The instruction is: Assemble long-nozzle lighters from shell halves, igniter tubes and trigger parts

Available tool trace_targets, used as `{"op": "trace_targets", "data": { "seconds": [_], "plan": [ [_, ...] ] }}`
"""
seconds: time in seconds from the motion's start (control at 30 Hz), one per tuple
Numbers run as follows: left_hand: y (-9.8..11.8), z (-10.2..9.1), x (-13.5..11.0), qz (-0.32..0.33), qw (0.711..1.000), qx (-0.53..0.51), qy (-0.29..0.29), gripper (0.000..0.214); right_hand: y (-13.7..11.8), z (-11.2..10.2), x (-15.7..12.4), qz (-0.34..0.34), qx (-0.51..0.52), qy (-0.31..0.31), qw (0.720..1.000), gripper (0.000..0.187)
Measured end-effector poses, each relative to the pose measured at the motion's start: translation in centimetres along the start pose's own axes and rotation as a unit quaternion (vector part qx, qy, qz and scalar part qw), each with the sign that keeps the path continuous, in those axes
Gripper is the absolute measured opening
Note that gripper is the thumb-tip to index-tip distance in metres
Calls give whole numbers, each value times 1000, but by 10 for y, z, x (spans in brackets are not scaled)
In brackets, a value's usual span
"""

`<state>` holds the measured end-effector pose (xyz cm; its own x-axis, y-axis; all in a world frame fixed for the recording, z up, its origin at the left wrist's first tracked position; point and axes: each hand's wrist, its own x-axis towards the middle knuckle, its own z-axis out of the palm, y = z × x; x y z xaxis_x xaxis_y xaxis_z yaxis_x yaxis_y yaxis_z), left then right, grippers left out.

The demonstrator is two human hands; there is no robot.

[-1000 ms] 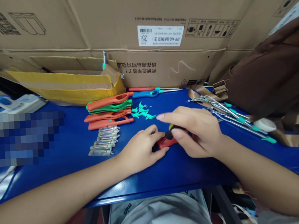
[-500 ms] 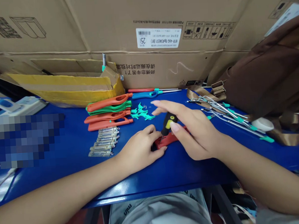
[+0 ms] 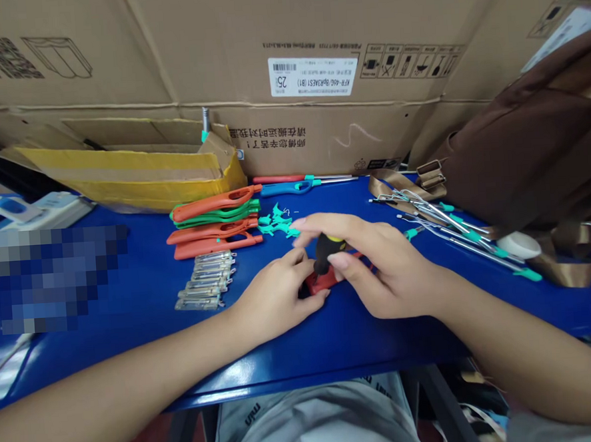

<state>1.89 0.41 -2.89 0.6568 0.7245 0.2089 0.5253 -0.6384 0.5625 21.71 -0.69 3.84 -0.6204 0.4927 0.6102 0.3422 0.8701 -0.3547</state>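
Observation:
My right hand (image 3: 383, 262) grips a screwdriver with a black and yellow handle (image 3: 328, 249), upright, its tip hidden by my fingers. Below it lies a red plastic lighter handle (image 3: 322, 283), mostly covered and held down by the fingers of my left hand (image 3: 275, 295). Left of my hands lie orange lighter housings (image 3: 216, 236), green housings (image 3: 215, 212) and a row of metal lighter nozzles (image 3: 204, 280). Small teal plastic pieces (image 3: 275, 223) sit just beyond my fingertips.
The blue workbench (image 3: 133, 351) holds finished long lighters (image 3: 298, 186) at the back and metal rods with teal ends (image 3: 457, 241) at right. Cardboard boxes (image 3: 320, 133) form the back wall. A brown bag (image 3: 525, 140) bulges in at right, and a power strip (image 3: 39, 216) lies at left.
My right hand has moved left and down, bringing the screwdriver from a raised, tilted position to upright over the red handle. My left hand has barely moved.

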Motion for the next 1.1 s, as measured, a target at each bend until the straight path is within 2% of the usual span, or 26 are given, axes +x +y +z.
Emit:
{"op": "trace_targets", "data": {
  "seconds": [0.13, 0.23, 0.37, 0.47, 0.63, 0.7, 0.87, 1.03, 1.1],
  "plan": [
    [1, 0, 0, -10, 1000, -12, -6, 15, 1, 4, 0, 2, -42, 40, 998, 30],
    [1, 0, 0, -13, 1000, -11, -8, 14, 1, 5, -1, 0, -84, 52, 995, 33],
    [0, 0, 0, -5, 1000, 5, -3, 12, 1, 3, -2, 3, -33, 35, 999, 42],
    [1, 0, 0, -5, 1000, 8, -1, 11, 2, 3, -1, 10, -22, 34, 999, 40],
    [2, -1, 1, -14, 1000, -1, -11, 12, 6, 7, 0, -2, -99, 92, 991, 29],
    [2, -2, 1, -13, 1000, -1, -8, 12, 6, 7, -1, -6, -102, 86, 991, 31],
    [1, -2, 1, -7, 1000, 9, -9, 13, 4, 7, -3, -4, -36, 45, 998, 46],
    [1, -2, 0, -9, 1000, -1, -6, 15, 6, 9, -4, -25, -125, 90, 988, 30],
    [3, -5, 1, -13, 1000, 20, -17, 16, 7, 8, -3, -25, -117, 111, 987, 28]
  ]
}}
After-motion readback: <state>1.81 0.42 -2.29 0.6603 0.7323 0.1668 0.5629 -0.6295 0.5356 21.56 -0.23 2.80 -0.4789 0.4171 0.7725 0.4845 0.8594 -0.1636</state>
